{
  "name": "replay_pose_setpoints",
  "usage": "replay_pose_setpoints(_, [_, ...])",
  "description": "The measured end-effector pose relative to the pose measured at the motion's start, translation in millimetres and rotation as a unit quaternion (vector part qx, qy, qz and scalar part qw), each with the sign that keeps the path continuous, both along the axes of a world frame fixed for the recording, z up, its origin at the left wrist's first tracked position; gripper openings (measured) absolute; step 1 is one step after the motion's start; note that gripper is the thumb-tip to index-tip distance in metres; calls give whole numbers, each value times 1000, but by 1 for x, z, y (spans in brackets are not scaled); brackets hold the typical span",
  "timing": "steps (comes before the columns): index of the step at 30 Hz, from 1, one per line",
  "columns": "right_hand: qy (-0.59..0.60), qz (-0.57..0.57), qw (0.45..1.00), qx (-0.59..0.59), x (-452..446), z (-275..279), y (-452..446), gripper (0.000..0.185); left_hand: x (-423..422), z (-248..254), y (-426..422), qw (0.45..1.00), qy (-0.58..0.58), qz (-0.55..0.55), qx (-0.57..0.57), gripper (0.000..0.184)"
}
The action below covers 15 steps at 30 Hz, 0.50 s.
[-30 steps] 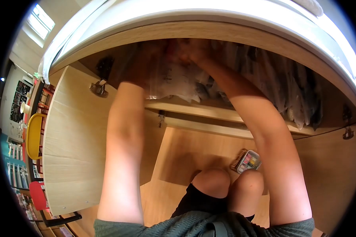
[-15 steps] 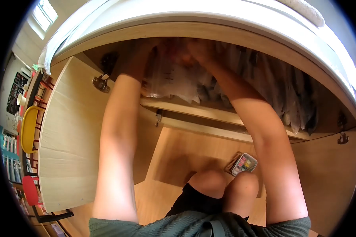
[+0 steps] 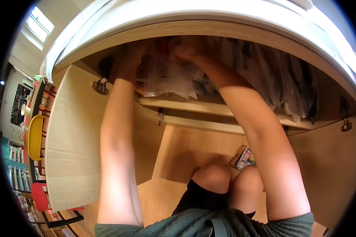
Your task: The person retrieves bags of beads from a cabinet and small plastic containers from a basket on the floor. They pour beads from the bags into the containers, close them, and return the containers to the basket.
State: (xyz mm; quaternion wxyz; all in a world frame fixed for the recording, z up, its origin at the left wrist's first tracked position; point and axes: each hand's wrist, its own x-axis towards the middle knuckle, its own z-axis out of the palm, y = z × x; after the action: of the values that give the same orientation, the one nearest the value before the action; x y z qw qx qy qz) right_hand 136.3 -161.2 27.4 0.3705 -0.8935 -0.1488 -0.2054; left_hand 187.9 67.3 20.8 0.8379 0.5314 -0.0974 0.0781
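Both my arms reach into a shaded cabinet shelf packed with clear plastic bags. My left hand point(image 3: 131, 54) is at the left end of the row, beside a clear zip bag point(image 3: 162, 79) with small dark marks; its fingers are lost in shadow. Above that bag, my right hand point(image 3: 188, 50) has its fingers curled in among the bags, and what they hold is too dark to make out. Something red point(image 3: 161, 46) shows dimly between the two hands. More plastic bags point(image 3: 288, 85) stand upright to the right of my right forearm.
An open cabinet door point(image 3: 77, 142) stands at the left, another door point(image 3: 324, 170) at the right. The white top point(image 3: 209, 14) overhangs the shelf. On the floor by my knees sits a wicker basket point(image 3: 237, 157) beside a container of small coloured pieces point(image 3: 247, 158). A yellow chair point(image 3: 36, 137) stands farther left.
Both hands have shifted slightly left inside the shelf. My right hand has moved away from the reddish item, which now shows between the hands. The view has turned a little.
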Motion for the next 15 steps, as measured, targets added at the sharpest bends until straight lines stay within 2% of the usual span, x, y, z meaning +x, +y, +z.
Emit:
replay_pose_setpoints(3, [39,-6,999,-23,-17,14,3,51,6,-4,-2,998,7,-24,-56,36])
replay_pose_setpoints(6, [-42,-36,996,-70,-2,-15,6,53,15,0,-1,992,3,-67,-106,37])
replay_pose_setpoints(9, [-16,-16,1000,-8,6,-12,8,47,14,11,14,975,-3,-154,-159,37])
replay_pose_setpoints(12, [41,40,983,174,4,4,4,43,-11,21,8,939,-41,-282,-190,33])
replay_pose_setpoints(13, [68,69,959,267,1,9,1,42,-28,24,4,921,-61,-328,-199,31])
replay_pose_setpoints(15, [151,112,882,432,-13,24,-5,40,-54,3,11,887,-1,-362,-287,28])
